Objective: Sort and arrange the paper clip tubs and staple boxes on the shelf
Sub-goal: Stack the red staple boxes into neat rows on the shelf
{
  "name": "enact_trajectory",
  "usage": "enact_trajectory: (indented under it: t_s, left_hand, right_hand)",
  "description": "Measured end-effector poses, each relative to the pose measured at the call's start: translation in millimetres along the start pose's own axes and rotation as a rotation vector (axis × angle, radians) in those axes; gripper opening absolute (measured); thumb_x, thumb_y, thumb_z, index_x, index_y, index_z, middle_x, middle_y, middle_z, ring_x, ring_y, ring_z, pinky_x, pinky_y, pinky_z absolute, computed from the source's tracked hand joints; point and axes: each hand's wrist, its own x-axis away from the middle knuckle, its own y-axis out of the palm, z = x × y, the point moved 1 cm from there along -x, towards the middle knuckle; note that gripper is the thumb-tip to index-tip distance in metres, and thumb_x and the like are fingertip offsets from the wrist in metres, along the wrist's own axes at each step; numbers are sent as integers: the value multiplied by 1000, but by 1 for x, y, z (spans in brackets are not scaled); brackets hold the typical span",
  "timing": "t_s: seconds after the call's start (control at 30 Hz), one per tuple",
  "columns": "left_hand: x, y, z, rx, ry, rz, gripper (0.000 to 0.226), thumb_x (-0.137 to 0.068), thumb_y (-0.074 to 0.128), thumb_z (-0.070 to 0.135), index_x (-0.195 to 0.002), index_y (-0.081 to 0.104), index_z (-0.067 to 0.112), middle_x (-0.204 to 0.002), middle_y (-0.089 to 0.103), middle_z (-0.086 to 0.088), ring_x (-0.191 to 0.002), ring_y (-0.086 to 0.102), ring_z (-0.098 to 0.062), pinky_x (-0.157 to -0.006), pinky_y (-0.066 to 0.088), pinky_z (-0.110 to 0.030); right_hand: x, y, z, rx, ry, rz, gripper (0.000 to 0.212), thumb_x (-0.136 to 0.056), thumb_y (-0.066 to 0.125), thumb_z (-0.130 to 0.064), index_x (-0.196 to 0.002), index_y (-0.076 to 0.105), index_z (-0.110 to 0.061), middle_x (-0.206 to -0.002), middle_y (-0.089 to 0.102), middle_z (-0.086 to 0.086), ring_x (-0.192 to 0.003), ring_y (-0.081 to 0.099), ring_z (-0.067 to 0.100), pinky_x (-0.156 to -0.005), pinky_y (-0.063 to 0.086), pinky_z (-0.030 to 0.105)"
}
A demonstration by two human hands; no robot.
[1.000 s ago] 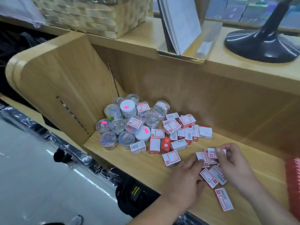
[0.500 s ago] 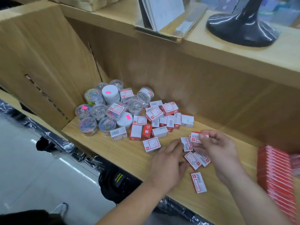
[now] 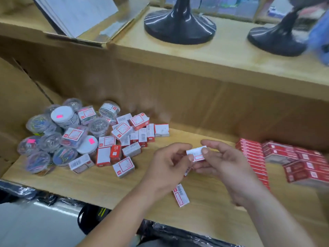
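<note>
On the lower wooden shelf (image 3: 99, 186), a pale board with a fine grain, the task's things lie in a loose heap at the left. The paper clip tubs (image 3: 53, 136) are round, clear plastic with white lids. Some show coloured clips through the wall, and two carry pink stickers. Just beside them, touching, lie the staple boxes (image 3: 128, 136), small cardboard blocks in red and white with barcodes, tipped every way.

Right of the heap, above the board, both hands meet on one staple box (image 3: 195, 154). The right hand (image 3: 226, 163) pinches its right end between thumb and forefinger. The left hand (image 3: 167, 164) has its fingers curled, with the fingertips at the box's left end. A red edge shows under the left hand's fingers, but what it belongs to is hidden. A lone box (image 3: 180, 195) lies flat near the front edge, partly covered by the left wrist.

At the right, red cartons (image 3: 252, 157) stand in stacked rows, blurred and cut off by the frame.

On the upper shelf (image 3: 231, 56) sit two glossy black round bases (image 3: 179, 27), whose stems run out of view, and a propped booklet (image 3: 78, 13) of white sheets. Below the shelf a black bag (image 3: 92, 216) shows, half hidden by the left forearm.
</note>
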Motion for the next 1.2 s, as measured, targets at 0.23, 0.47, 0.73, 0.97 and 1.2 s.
enact_trajectory:
  t_s: [0.23,0.47,0.73,0.97,1.2]
  left_hand:
    - [-7,16,6,158,-169,-38,16,-98,62,9,-99,77,13,-73,71,-13,-62,62,-17,-60,53,-28]
    - [-6,17,7,114,-173,-65,27,-107,46,11,-105,72,7,-75,68,-9,-62,60,-20,-55,50,-27]
    - [1,12,9,100,-90,-82,33,-92,68,-3,-116,71,20,-100,77,-4,-90,72,-26,-76,60,-35]
    - [-2,10,9,69,-63,-88,21,-91,73,7,-110,73,18,-92,73,-14,-78,68,-21,-71,57,-36]
    - [-4,16,12,143,-96,-156,12,-93,72,8,-105,71,9,-93,79,-8,-87,75,-25,-80,62,-36]
  right_hand:
    - [17,-30,9,373,-332,-108,47,-86,72,6,-126,66,-18,-111,72,2,-102,69,17,-82,55,23]
    - [13,-34,4,243,-221,7,12,-92,68,-7,-102,74,-10,-80,75,11,-68,69,19,-68,58,33]
    - [13,-32,4,107,-65,18,23,-98,61,-10,-120,65,-13,-81,74,18,-65,66,24,-63,56,35]
    - [12,-29,-4,95,-99,23,29,-88,72,-14,-114,60,-10,-83,76,16,-70,71,27,-67,59,39]
    - [13,-25,6,-39,-128,65,25,-81,76,-10,-104,72,-5,-93,77,15,-80,72,24,-77,59,36]
